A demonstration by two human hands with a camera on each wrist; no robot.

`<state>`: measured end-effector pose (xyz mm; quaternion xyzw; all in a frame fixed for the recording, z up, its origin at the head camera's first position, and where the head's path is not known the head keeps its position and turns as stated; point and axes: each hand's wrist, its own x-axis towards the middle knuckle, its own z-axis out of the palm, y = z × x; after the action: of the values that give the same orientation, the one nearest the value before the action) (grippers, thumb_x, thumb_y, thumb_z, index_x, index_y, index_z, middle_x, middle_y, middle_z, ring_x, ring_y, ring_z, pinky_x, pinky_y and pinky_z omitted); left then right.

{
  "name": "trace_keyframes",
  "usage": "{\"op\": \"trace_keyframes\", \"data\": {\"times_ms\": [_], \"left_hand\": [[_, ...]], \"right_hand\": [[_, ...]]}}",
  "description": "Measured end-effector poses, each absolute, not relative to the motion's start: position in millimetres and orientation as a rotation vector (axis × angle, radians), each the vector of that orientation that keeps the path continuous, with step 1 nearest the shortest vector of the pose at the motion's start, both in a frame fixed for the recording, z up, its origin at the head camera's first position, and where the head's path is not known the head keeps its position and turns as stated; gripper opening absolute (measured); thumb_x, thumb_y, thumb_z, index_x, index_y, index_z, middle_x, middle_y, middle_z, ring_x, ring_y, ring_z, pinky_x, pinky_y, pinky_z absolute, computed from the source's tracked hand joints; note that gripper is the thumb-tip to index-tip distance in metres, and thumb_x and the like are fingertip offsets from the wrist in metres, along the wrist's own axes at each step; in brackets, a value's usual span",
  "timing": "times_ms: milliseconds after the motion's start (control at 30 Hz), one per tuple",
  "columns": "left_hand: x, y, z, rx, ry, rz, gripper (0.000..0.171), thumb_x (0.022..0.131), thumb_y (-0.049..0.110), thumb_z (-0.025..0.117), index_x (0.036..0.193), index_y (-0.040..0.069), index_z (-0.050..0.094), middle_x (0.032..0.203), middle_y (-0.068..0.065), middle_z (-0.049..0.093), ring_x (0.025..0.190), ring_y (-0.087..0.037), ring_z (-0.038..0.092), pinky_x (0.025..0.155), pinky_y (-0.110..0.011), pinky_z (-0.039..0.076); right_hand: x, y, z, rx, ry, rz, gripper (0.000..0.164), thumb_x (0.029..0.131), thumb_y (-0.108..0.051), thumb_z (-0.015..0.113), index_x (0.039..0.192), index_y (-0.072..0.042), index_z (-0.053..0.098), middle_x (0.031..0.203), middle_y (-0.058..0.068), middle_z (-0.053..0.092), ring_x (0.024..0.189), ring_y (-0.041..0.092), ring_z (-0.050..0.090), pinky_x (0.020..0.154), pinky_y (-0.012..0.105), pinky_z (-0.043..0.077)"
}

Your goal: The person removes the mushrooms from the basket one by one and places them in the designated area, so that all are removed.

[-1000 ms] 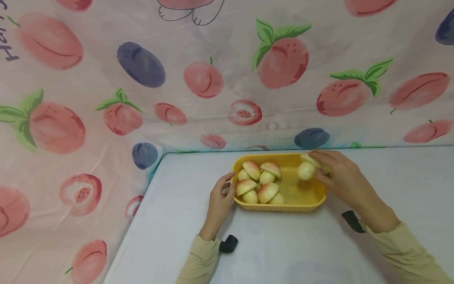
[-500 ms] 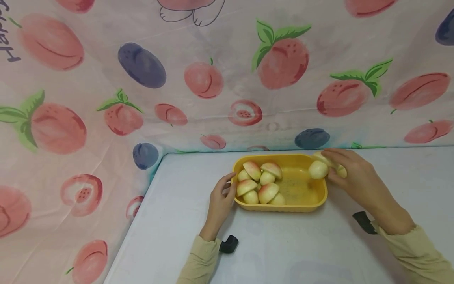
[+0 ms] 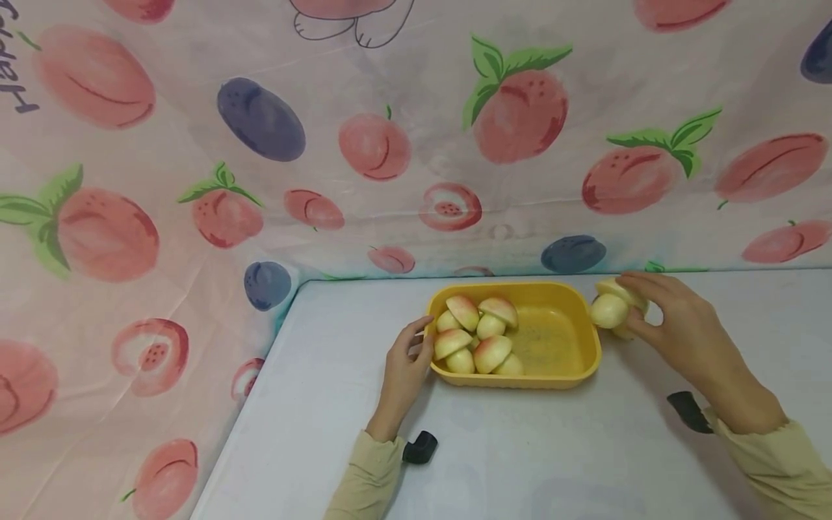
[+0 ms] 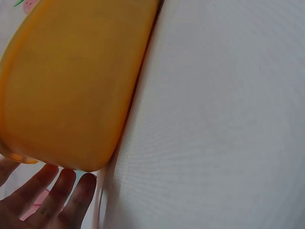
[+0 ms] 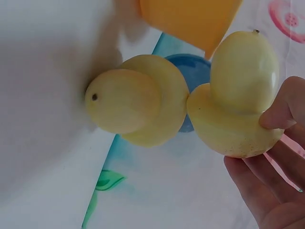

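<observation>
A yellow plastic box [image 3: 513, 381] stands on the white table. At its left end lies my left hand [image 3: 404, 360], fingertips right at the wall and rim; the left wrist view has its fingers [image 4: 78, 195] extended against the box's end. My right hand [image 3: 689, 332], just beyond the box's right end, pinches a pale yellow mushroom [image 5: 245, 71] between thumb and fingers. In the head view its round stem points left towards the box. A second pale mushroom [image 5: 143, 102] shows under the held one, its stem towards the table and partly hidden in the head view.
Several red-tinged mushrooms [image 3: 497, 310] sit in the box's left half, with the bare yellow floor [image 3: 549, 343] on the right. A fruit-printed cloth [image 3: 500, 231] hangs behind the table and at its left. Black wrist devices [image 3: 419, 448] sit at both cuffs.
My right hand has moved right with its mushroom, from over the box to past its right end. The other mushroom now shows below it. My left hand and the box stay put.
</observation>
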<state>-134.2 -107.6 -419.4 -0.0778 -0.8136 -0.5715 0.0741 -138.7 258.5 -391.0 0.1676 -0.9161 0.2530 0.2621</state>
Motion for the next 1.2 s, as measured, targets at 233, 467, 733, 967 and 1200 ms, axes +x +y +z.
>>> {"op": "trace_keyframes", "data": {"times_ms": [233, 467, 733, 967, 1200], "left_hand": [[-134.1, -107.5, -419.5, -0.227, -2.452, -1.712, 0.034, 0.101, 0.002, 0.052, 0.134, 0.0, 0.058, 0.14, -0.014, 0.057, 0.112, -0.034, 0.061, 0.088, -0.038, 0.054], [-134.6, -107.2, -419.4, -0.234, -2.447, -1.721, 0.034, 0.101, 0.003, 0.052, 0.134, -0.001, 0.058, 0.14, -0.015, 0.056, 0.113, -0.037, 0.061, 0.087, -0.034, 0.053], [-134.5, -106.9, -418.4, -0.236, -2.449, -1.726, 0.034, 0.101, 0.002, 0.052, 0.134, -0.001, 0.058, 0.14, -0.015, 0.056, 0.113, -0.037, 0.061, 0.087, -0.035, 0.053], [-134.8, -106.9, -418.6, -0.235, -2.444, -1.729, 0.034, 0.101, 0.002, 0.052, 0.134, -0.001, 0.058, 0.14, -0.016, 0.056, 0.113, -0.037, 0.061, 0.087, -0.036, 0.053], [-134.5, -107.8, -420.3, -0.226, -2.439, -1.724, 0.034, 0.101, 0.002, 0.053, 0.134, 0.0, 0.058, 0.14, -0.015, 0.056, 0.113, -0.037, 0.061, 0.087, -0.035, 0.054]], "right_hand": [[-138.0, 268.1, -394.4, 0.417, -2.457, 0.682, 0.057, 0.07, 0.009, 0.08, 0.124, -0.002, 0.064, 0.125, 0.021, 0.062, 0.115, 0.044, 0.055, 0.105, 0.044, 0.041], [-135.4, 276.4, -394.3, 0.362, -2.464, 0.686, 0.055, 0.072, 0.009, 0.078, 0.124, -0.002, 0.064, 0.126, 0.023, 0.062, 0.115, 0.044, 0.056, 0.096, 0.054, 0.042], [-135.5, 286.6, -398.0, 0.292, -2.479, 0.691, 0.051, 0.074, 0.011, 0.074, 0.123, 0.0, 0.064, 0.126, 0.023, 0.062, 0.113, 0.044, 0.056, 0.102, 0.048, 0.042], [-137.5, 295.3, -400.5, 0.274, -2.474, 0.68, 0.05, 0.073, 0.013, 0.072, 0.121, 0.002, 0.064, 0.122, 0.027, 0.062, 0.109, 0.047, 0.056, 0.088, 0.058, 0.042], [-139.8, 302.4, -404.9, 0.264, -2.471, 0.683, 0.05, 0.072, 0.014, 0.072, 0.12, 0.002, 0.063, 0.12, 0.027, 0.062, 0.107, 0.045, 0.056, 0.087, 0.052, 0.04]]}}
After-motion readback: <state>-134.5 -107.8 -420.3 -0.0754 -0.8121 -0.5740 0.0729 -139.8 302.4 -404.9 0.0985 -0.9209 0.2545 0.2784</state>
